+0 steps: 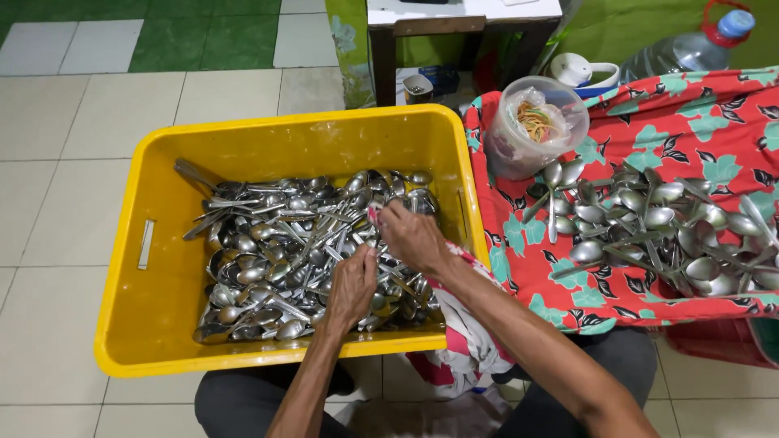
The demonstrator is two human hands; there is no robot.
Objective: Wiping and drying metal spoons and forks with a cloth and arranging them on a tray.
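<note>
A yellow plastic tub (162, 324) sits on the tiled floor, filled with a heap of metal spoons and forks (268, 251). Both hands reach into its right half. My left hand (353, 284) is curled over the cutlery, fingers closed around what looks like a spoon handle. My right hand (414, 237) sits just above and to the right of it, pinching a bit of pink-and-white cloth (466, 332) against the cutlery. The cloth trails over the tub's near right rim toward my lap.
To the right, a red floral cloth (698, 113) carries a pile of spoons (657, 227) and a clear plastic container (540, 126) with rubber bands in a bag. A water bottle (690, 49) and a small table (462, 24) stand behind.
</note>
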